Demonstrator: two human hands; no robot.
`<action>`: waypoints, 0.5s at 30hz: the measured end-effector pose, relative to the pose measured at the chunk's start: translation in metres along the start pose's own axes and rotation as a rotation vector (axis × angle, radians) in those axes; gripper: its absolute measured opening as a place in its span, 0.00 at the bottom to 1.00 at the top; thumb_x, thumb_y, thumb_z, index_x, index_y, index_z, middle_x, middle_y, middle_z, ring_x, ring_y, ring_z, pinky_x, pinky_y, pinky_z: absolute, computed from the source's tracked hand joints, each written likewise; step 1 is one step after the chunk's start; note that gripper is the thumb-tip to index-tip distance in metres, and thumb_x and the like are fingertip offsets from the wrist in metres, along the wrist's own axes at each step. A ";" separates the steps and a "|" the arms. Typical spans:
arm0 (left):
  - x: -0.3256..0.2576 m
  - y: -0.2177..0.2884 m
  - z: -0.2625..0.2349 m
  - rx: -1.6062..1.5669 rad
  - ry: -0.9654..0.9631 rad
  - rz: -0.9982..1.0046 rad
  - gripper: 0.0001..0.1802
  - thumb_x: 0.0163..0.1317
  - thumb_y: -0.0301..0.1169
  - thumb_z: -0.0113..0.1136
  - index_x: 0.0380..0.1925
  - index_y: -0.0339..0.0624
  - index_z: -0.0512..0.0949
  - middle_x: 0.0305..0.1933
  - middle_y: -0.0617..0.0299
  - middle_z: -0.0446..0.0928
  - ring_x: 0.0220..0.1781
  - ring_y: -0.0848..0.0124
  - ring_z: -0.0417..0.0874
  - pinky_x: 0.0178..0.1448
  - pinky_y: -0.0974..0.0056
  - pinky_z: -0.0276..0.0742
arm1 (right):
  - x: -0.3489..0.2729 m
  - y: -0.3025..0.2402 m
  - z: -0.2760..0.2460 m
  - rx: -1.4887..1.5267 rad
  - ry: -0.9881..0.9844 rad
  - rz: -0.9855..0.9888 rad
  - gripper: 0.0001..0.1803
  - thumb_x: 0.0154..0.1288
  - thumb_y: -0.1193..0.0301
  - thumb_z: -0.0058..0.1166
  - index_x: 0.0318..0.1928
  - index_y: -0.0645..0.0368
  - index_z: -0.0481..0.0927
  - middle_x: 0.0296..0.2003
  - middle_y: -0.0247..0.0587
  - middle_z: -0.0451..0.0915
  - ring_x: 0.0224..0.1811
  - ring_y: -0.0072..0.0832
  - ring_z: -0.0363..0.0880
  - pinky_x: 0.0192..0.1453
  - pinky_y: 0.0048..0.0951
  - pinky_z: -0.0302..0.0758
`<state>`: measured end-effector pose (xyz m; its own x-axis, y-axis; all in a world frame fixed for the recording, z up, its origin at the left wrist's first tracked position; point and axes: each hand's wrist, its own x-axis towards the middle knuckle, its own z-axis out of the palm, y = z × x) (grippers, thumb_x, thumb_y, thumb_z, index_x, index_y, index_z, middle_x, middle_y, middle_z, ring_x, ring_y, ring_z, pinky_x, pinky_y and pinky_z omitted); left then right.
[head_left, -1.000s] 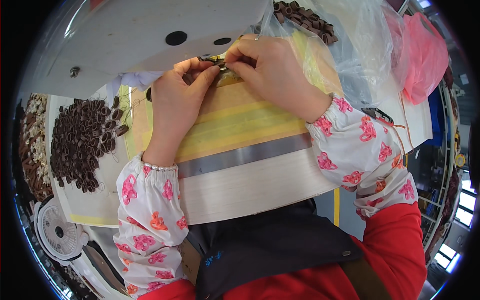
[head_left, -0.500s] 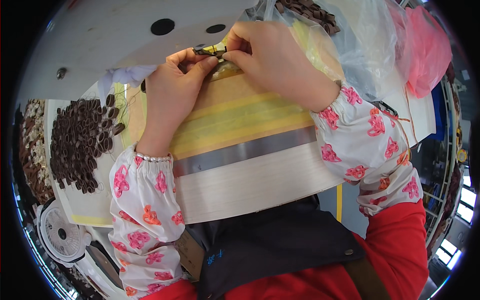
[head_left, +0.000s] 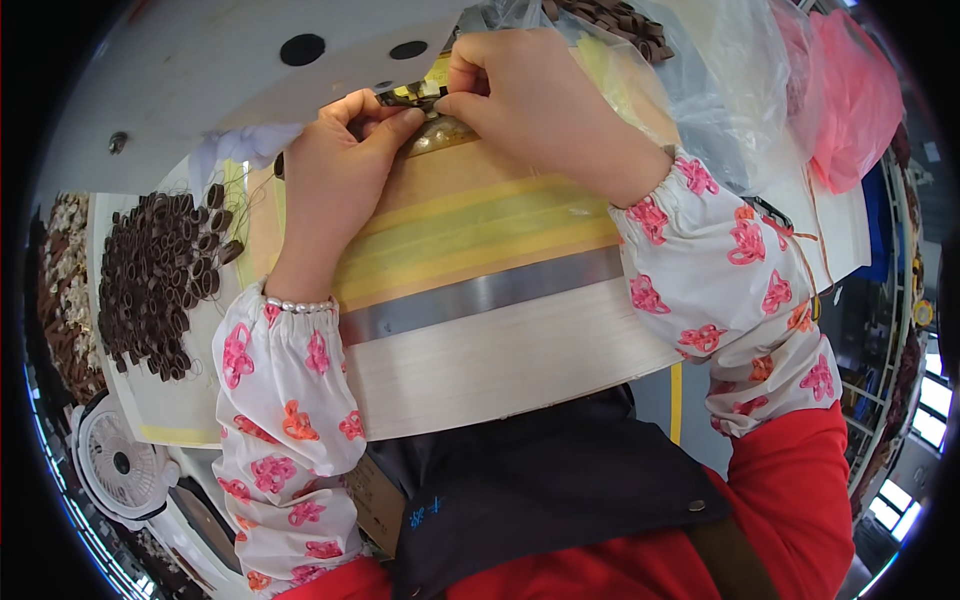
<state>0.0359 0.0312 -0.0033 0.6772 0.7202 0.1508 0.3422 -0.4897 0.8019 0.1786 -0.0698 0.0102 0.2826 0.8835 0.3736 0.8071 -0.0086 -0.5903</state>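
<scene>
My left hand (head_left: pixel 335 175) and my right hand (head_left: pixel 540 110) meet at the lit working spot (head_left: pixel 425 90) of a white sewing machine (head_left: pixel 230 70). Both thumbs press against the fingers in a pinch. Between the fingertips is something small and dark, mostly hidden, too small to name. Just below the fingertips shows a shiny metal plate (head_left: pixel 440 135). To the left of my left hand lies a heap of small dark brown loops (head_left: pixel 160 280), with loose threads around it. A clear plastic bag (head_left: pixel 720 110) near my right hand is next to more brown loops (head_left: pixel 615 25).
Yellow tape strips (head_left: pixel 490 225) and a metal strip (head_left: pixel 480 300) cross the pale table (head_left: pixel 510 355). White cloth (head_left: pixel 245 147) hangs by the machine. A pink bag (head_left: pixel 855 100) stands at far right, a white fan (head_left: pixel 120 460) at lower left.
Both hands have shifted slightly left and up in the picture, as has the whole scene a little. The fingertips stay together at the machine, still pinched.
</scene>
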 end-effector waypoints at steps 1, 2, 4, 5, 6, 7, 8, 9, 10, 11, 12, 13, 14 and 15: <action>0.000 0.001 0.001 0.026 -0.001 0.008 0.10 0.50 0.34 0.63 0.23 0.37 0.78 0.15 0.72 0.69 0.19 0.84 0.65 0.25 0.76 0.62 | -0.001 0.002 0.001 -0.024 0.014 -0.019 0.06 0.45 0.72 0.56 0.20 0.62 0.75 0.20 0.49 0.76 0.26 0.44 0.77 0.31 0.39 0.73; 0.000 0.001 0.002 -0.013 -0.010 -0.015 0.10 0.50 0.34 0.63 0.23 0.37 0.78 0.15 0.72 0.69 0.19 0.84 0.65 0.25 0.76 0.62 | -0.001 0.002 0.001 -0.030 0.008 -0.010 0.06 0.45 0.72 0.55 0.20 0.62 0.75 0.21 0.49 0.76 0.26 0.44 0.77 0.32 0.39 0.73; -0.001 -0.001 -0.003 -0.074 -0.019 -0.069 0.10 0.50 0.34 0.64 0.23 0.37 0.78 0.15 0.72 0.69 0.19 0.84 0.65 0.25 0.76 0.62 | 0.002 0.000 0.006 -0.021 -0.004 -0.003 0.06 0.46 0.72 0.55 0.20 0.62 0.75 0.22 0.49 0.77 0.27 0.43 0.77 0.33 0.38 0.74; -0.001 0.000 -0.002 -0.066 -0.016 -0.051 0.11 0.50 0.34 0.64 0.23 0.37 0.78 0.15 0.72 0.69 0.19 0.84 0.65 0.25 0.76 0.62 | 0.001 0.002 0.005 -0.015 0.016 -0.016 0.07 0.46 0.72 0.56 0.20 0.62 0.75 0.20 0.47 0.76 0.24 0.40 0.76 0.30 0.36 0.72; 0.000 -0.001 0.001 -0.060 -0.010 -0.033 0.11 0.50 0.35 0.64 0.23 0.37 0.78 0.16 0.72 0.69 0.19 0.85 0.65 0.25 0.76 0.62 | 0.002 0.006 0.005 -0.011 0.035 -0.032 0.08 0.46 0.72 0.57 0.21 0.63 0.74 0.18 0.45 0.75 0.21 0.37 0.75 0.27 0.33 0.70; 0.001 -0.001 0.003 -0.054 -0.003 -0.014 0.11 0.50 0.35 0.64 0.23 0.37 0.78 0.16 0.72 0.70 0.19 0.85 0.65 0.25 0.76 0.62 | 0.001 0.008 0.006 -0.007 0.055 -0.049 0.09 0.46 0.72 0.59 0.21 0.64 0.74 0.17 0.42 0.75 0.18 0.34 0.74 0.24 0.30 0.68; 0.000 -0.003 0.002 -0.052 -0.015 -0.011 0.11 0.50 0.35 0.64 0.23 0.37 0.78 0.16 0.72 0.69 0.19 0.85 0.65 0.25 0.76 0.62 | 0.001 0.007 0.007 -0.022 0.051 -0.048 0.09 0.46 0.72 0.59 0.21 0.64 0.74 0.17 0.42 0.75 0.18 0.34 0.74 0.24 0.30 0.68; 0.001 -0.004 0.002 -0.053 -0.026 -0.004 0.11 0.50 0.35 0.64 0.23 0.37 0.78 0.15 0.72 0.69 0.19 0.85 0.65 0.25 0.76 0.62 | 0.001 0.008 0.007 -0.042 0.047 -0.048 0.09 0.46 0.72 0.59 0.21 0.64 0.74 0.17 0.42 0.75 0.19 0.34 0.74 0.24 0.30 0.69; 0.002 -0.005 0.001 -0.053 -0.036 0.002 0.11 0.50 0.35 0.64 0.23 0.37 0.78 0.15 0.72 0.69 0.19 0.85 0.65 0.25 0.76 0.62 | 0.000 0.008 0.007 -0.062 0.043 -0.049 0.09 0.46 0.72 0.59 0.21 0.64 0.74 0.16 0.42 0.75 0.19 0.33 0.74 0.24 0.30 0.69; 0.001 -0.004 0.001 -0.041 -0.040 0.008 0.11 0.50 0.35 0.63 0.24 0.37 0.78 0.15 0.73 0.69 0.19 0.85 0.65 0.25 0.76 0.62 | 0.000 0.008 0.007 -0.052 0.050 -0.047 0.09 0.46 0.72 0.59 0.21 0.64 0.73 0.16 0.42 0.75 0.19 0.33 0.74 0.25 0.30 0.69; 0.001 -0.002 0.000 -0.030 -0.042 0.018 0.11 0.51 0.35 0.63 0.24 0.37 0.78 0.15 0.73 0.69 0.19 0.85 0.65 0.25 0.76 0.62 | 0.000 0.008 0.007 -0.045 0.060 -0.048 0.09 0.47 0.72 0.59 0.22 0.64 0.73 0.16 0.43 0.75 0.19 0.33 0.74 0.25 0.29 0.69; 0.000 0.001 -0.002 -0.019 -0.042 0.027 0.11 0.51 0.35 0.63 0.25 0.38 0.77 0.15 0.73 0.68 0.19 0.86 0.65 0.24 0.76 0.61 | 0.000 0.007 0.006 -0.038 0.069 -0.049 0.09 0.47 0.72 0.59 0.22 0.64 0.73 0.16 0.43 0.75 0.19 0.33 0.74 0.25 0.29 0.69; -0.001 0.002 -0.003 -0.039 -0.018 0.020 0.10 0.52 0.34 0.62 0.26 0.37 0.77 0.15 0.73 0.68 0.19 0.85 0.65 0.24 0.76 0.61 | -0.002 0.006 0.005 -0.015 0.064 -0.040 0.10 0.47 0.71 0.59 0.22 0.64 0.74 0.17 0.42 0.75 0.19 0.32 0.74 0.25 0.29 0.69; -0.003 0.001 -0.003 -0.061 0.004 0.013 0.09 0.54 0.32 0.60 0.27 0.37 0.77 0.15 0.73 0.67 0.19 0.85 0.65 0.25 0.75 0.61 | -0.005 0.005 0.005 0.007 0.057 -0.030 0.10 0.48 0.70 0.60 0.23 0.64 0.74 0.17 0.42 0.75 0.19 0.31 0.74 0.25 0.29 0.69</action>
<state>0.0318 0.0302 -0.0015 0.6784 0.7163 0.1635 0.2930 -0.4677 0.8339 0.1790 -0.0715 0.0015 0.2875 0.8552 0.4312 0.8120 0.0211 -0.5832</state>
